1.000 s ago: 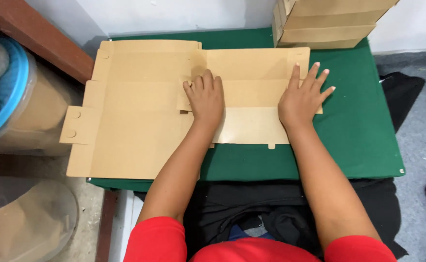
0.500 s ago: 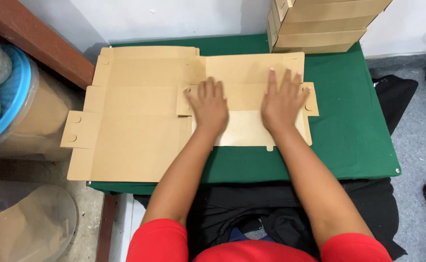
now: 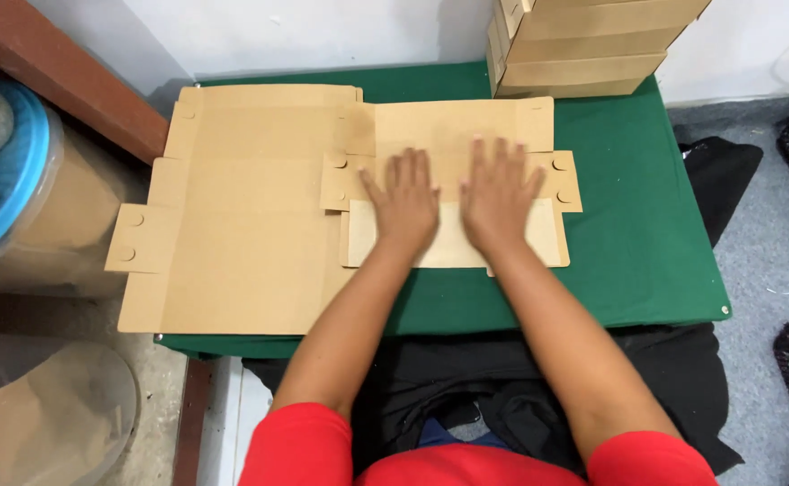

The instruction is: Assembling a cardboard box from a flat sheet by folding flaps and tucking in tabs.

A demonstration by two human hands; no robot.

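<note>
Folded flat brown cardboard box blank [image 3: 453,180], lying on green cloth-covered table [image 3: 646,225], right of centre, partly overlapping a larger item. Left to right: blue-rimmed round cardboard drum [image 3: 17,207] beside the table; large unfolded flat brown cardboard sheet [image 3: 242,225] with round-punched tabs, covering the table's left half and overhanging its left edge; left hand [image 3: 405,200], palm down, fingers spread, pressing flat on the folded blank, grasping nothing; right hand [image 3: 498,193], just beside the left, likewise flat and open on the same blank; stack of folded brown cardboard boxes [image 3: 583,45] at the table's far right corner.
</note>
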